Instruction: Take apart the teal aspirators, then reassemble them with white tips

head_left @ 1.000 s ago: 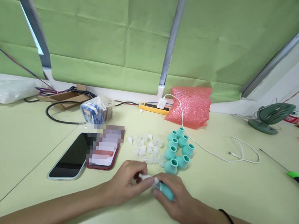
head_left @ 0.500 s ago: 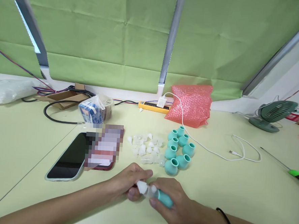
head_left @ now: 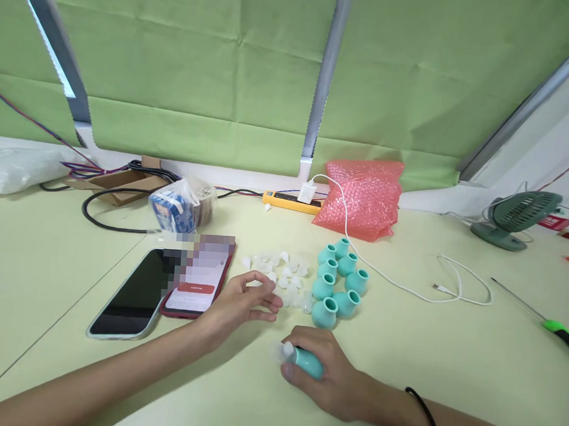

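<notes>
My right hand (head_left: 320, 373) rests on the table, wrapped round a teal bulb (head_left: 305, 361) with a small clear tip at its left end. My left hand (head_left: 240, 303) hovers with fingers apart at the near edge of a pile of small clear white tips (head_left: 281, 275), holding nothing that I can see. Several more teal bulbs (head_left: 337, 282) stand in a cluster just right of the tips.
A black phone (head_left: 132, 294) and a red-cased phone (head_left: 198, 278) lie to the left. Behind are a wrapped blue carton (head_left: 176, 208), pink bubble wrap (head_left: 362, 198), a yellow power strip (head_left: 292, 204) and white cable (head_left: 424, 286). A green fan (head_left: 518, 217) and green-handled screwdriver (head_left: 550, 319) sit right.
My left hand let go of the tip on the bulb and moved up to the pile of clear tips, fingers opening. My right hand kept the bulb, now with the tip on it.
</notes>
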The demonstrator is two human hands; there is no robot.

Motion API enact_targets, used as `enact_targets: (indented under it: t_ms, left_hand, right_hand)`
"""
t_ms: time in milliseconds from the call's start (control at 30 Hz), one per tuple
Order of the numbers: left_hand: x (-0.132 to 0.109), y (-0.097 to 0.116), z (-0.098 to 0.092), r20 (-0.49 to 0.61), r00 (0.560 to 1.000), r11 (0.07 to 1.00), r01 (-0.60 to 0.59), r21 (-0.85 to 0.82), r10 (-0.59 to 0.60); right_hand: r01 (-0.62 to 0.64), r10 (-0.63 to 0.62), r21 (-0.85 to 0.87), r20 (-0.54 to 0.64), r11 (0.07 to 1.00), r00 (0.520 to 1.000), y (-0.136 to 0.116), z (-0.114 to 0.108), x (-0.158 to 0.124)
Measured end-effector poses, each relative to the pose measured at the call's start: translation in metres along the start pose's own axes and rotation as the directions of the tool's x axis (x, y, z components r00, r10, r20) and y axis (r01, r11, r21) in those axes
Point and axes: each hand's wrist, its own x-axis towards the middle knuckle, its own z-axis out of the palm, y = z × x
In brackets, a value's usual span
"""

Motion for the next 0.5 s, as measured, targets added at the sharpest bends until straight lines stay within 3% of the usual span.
enact_targets:
  t_ms: [133, 267, 333, 400, 467, 500]
  left_hand:
    - [0.001, -0.001, 0.000, 0.063, 0.992, 0.993, -0.113, 0.040, 0.110]
    - [-0.002, -0.001, -0.001, 0.092, 0.960, 0.914, -0.279, 0.294, 0.264]
    - [-0.006, -0.001, -0.001, 0.170, 0.896, 0.735, -0.435, 0.521, 0.410]
    - [-0.011, -0.002, 0.000, 0.358, 0.781, 0.419, -0.590, 0.690, 0.511]
    - [-0.015, -0.004, 0.001, 0.534, 0.686, 0.116, -0.661, 0.742, 0.495]
    - [-0.017, -0.005, 0.001, 0.586, 0.660, 0.001, -0.664, 0.748, 0.470]
  right_hand:
    - [0.015, -0.015, 0.024, 0.008, 1.000, 1.000, 0.001, -0.002, 0.000]
    - [-0.086, 0.085, 0.044, 0.012, 0.995, 0.996, 0.004, -0.001, 0.002]
    - [-0.150, 0.151, 0.064, -0.013, 0.987, 0.988, 0.007, 0.002, 0.003]
    - [-0.189, 0.194, 0.083, -0.061, 0.978, 0.979, 0.010, 0.005, 0.004]
    - [-0.214, 0.223, 0.092, -0.108, 0.972, 0.969, 0.012, 0.009, 0.004]
    - [-0.225, 0.235, 0.093, -0.125, 0.970, 0.964, 0.013, 0.010, 0.004]
